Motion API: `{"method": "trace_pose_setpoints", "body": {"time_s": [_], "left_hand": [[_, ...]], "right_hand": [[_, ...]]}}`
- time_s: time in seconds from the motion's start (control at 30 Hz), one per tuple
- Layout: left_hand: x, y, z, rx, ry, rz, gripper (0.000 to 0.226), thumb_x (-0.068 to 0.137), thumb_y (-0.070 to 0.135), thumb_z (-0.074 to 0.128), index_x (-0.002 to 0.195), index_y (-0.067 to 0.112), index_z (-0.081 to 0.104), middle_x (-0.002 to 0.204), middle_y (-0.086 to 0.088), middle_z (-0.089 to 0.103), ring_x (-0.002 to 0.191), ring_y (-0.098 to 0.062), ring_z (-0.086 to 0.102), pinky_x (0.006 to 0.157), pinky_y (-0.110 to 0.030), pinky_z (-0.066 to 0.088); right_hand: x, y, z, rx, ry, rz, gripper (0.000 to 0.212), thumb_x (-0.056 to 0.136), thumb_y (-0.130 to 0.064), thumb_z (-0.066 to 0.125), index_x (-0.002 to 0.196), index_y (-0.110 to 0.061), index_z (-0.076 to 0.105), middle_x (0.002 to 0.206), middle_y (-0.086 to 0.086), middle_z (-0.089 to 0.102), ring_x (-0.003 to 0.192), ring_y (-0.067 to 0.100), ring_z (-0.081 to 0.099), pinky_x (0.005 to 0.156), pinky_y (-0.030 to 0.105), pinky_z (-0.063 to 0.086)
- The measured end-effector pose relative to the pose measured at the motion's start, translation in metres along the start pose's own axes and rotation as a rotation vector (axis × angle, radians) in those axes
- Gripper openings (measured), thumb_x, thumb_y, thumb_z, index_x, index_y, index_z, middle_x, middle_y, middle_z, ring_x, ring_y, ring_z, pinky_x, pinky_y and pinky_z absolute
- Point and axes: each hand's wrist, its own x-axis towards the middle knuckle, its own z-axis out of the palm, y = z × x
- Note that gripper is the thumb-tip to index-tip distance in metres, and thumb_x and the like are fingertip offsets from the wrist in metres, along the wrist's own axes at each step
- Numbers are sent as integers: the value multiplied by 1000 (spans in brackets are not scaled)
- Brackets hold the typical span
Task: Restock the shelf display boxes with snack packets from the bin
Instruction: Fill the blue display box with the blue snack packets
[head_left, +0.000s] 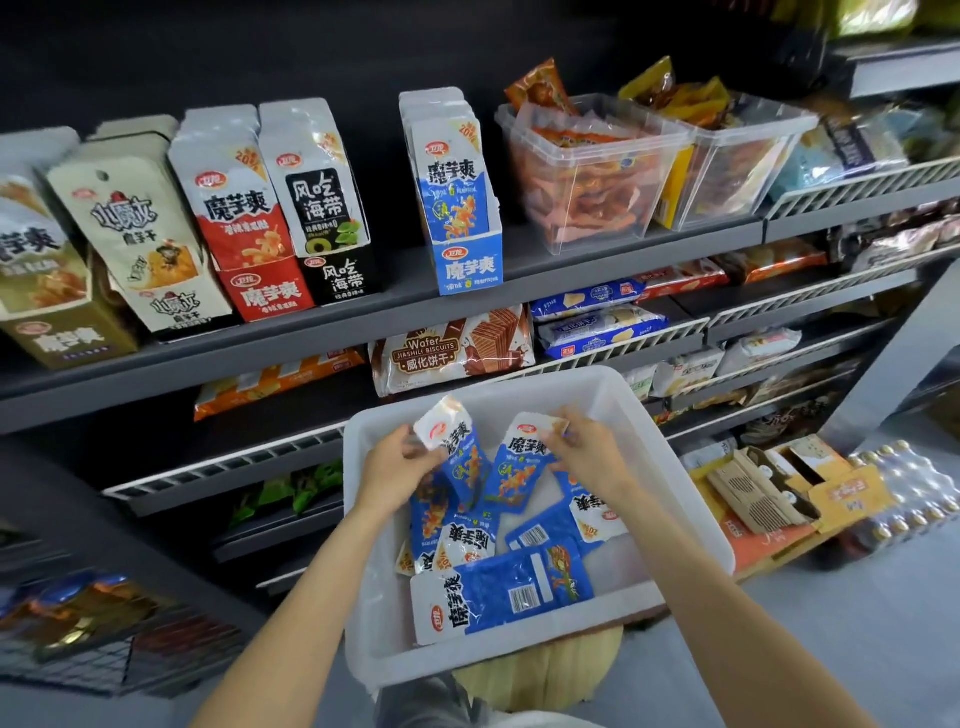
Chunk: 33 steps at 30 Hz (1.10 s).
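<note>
A white plastic bin rests on a round wooden stool and holds several blue-and-white snack packets. Inside the bin, my left hand grips one blue packet by its left side, lifted and tilted. My right hand pinches the top right corner of another blue packet. On the upper shelf stands the matching blue display box, with packets upright in it.
Left of the blue box are black, red, cream and olive display boxes. Clear tubs of orange snacks sit to its right. Biscuit packs fill lower shelves. Cardboard and a bottle pack lie on the floor at right.
</note>
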Motion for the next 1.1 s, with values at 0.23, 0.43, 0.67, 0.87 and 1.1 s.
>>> {"method": "trace_pose_setpoints", "body": {"time_s": [0.23, 0.43, 0.67, 0.87, 1.1], "left_hand": [[-8, 61, -43, -52, 212, 325, 8, 88, 18, 64, 93, 21, 59, 86, 6, 67, 84, -9, 64, 60, -24, 53], [-13, 116, -83, -173, 329, 499, 13, 89, 16, 63, 87, 27, 57, 80, 9, 65, 77, -3, 63, 57, -20, 54], [-6, 163, -101, -137, 379, 640, 11, 88, 17, 64, 93, 25, 58, 89, 12, 65, 85, -2, 64, 68, -29, 56], [1, 200, -113, -190, 450, 705, 14, 90, 18, 62, 87, 30, 56, 86, 11, 66, 69, 3, 63, 56, -17, 53], [24, 245, -107, -342, 483, 775, 7, 91, 16, 62, 96, 14, 57, 87, 9, 65, 76, 0, 65, 59, -16, 52]], "right_hand": [[-1, -87, -50, 312, 220, -302, 6, 98, -18, 49, 101, -14, 47, 98, -4, 66, 69, 18, 71, 57, 38, 58], [35, -174, -97, 619, 444, -624, 7, 97, -18, 51, 98, -22, 45, 106, 7, 62, 95, 29, 67, 72, 45, 58], [119, -235, -84, 334, 506, -678, 11, 93, -17, 55, 93, -17, 44, 79, -9, 55, 77, 19, 63, 69, 47, 55], [151, -233, -62, -262, 404, -655, 21, 90, -17, 62, 105, -3, 59, 97, 11, 64, 88, 25, 60, 69, 25, 41], [148, -223, -72, -70, 471, -535, 36, 89, -12, 62, 124, -8, 55, 122, 9, 51, 93, 9, 48, 77, 9, 34]]}}
